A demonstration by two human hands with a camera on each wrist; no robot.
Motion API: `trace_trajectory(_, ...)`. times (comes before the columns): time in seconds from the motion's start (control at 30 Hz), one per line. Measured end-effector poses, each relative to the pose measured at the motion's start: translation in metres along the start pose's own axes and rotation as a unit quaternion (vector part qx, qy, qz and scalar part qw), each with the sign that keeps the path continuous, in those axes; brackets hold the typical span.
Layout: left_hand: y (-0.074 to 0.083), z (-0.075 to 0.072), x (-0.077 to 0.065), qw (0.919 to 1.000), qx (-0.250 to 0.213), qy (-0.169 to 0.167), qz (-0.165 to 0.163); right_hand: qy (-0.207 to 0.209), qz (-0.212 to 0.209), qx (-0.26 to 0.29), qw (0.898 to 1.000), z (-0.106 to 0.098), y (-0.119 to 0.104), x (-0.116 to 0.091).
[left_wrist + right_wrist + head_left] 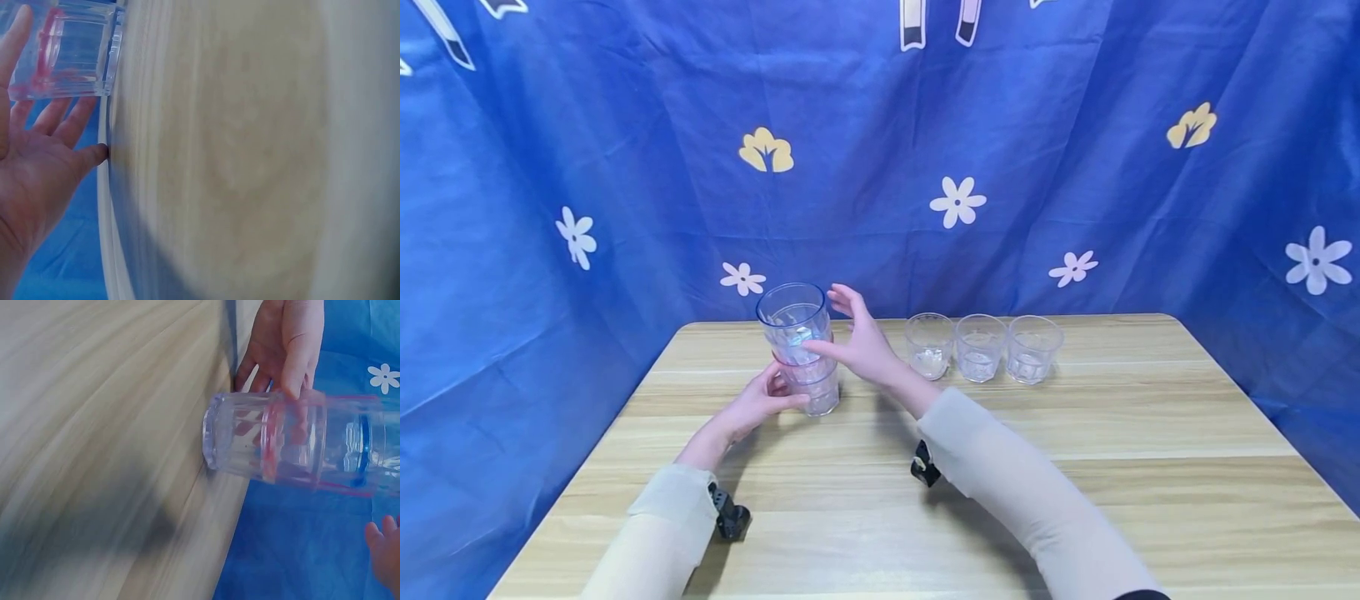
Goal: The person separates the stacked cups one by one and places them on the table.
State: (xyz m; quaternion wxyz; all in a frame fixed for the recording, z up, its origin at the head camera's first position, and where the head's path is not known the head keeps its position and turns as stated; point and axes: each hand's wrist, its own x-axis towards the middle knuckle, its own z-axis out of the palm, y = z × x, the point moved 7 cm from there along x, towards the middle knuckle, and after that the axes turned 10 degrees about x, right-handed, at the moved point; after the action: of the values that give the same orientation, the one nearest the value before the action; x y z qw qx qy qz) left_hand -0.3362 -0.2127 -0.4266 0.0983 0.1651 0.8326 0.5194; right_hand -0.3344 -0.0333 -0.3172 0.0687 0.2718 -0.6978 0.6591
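Note:
A stack of nested clear plastic cups (pixel 816 392) stands upright toward the left back of the table. Its top cup has a blue rim (pixel 792 284), and a pinkish-red rim shows lower down. My left hand (pixel 752 410) holds the bottom part of the stack, thumb on the near side and fingers behind it; the left wrist view shows that cup (pixel 75 50) between thumb and fingers. Beside the upper cup is my right hand (pixel 868 350), fingers spread and thumb overlapping the cup in the head view. In the right wrist view its fingertips (pixel 382 540) stand apart from the stack.
Three clear cups stand side by side at the back middle of the table: a left one (pixel 929 343), a middle one (pixel 980 346) and a right one (pixel 1034 346). A blue patterned cloth (pixel 865 167) hangs behind the wooden table (pixel 820 517).

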Motion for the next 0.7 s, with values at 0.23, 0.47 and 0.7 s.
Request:
trace_trajectory(0.23, 0.000, 0.000, 0.000, 1.0000, 0.001, -0.001, 0.005, 0.005, 0.012, -0.021, 1.000, 0.010, 0.001, 0.004)
trace_trajectory(0.47, 0.001, 0.000, 0.000, 1.0000, 0.000, 0.000, 0.006, 0.008, 0.005, -0.019, 1.000, 0.018, -0.001, 0.005)
trace_trajectory(0.7, 0.000, 0.000, 0.000, 1.0000, -0.002, -0.003, 0.007, 0.015, 0.010, -0.026, 1.000, 0.019, 0.000, 0.006)
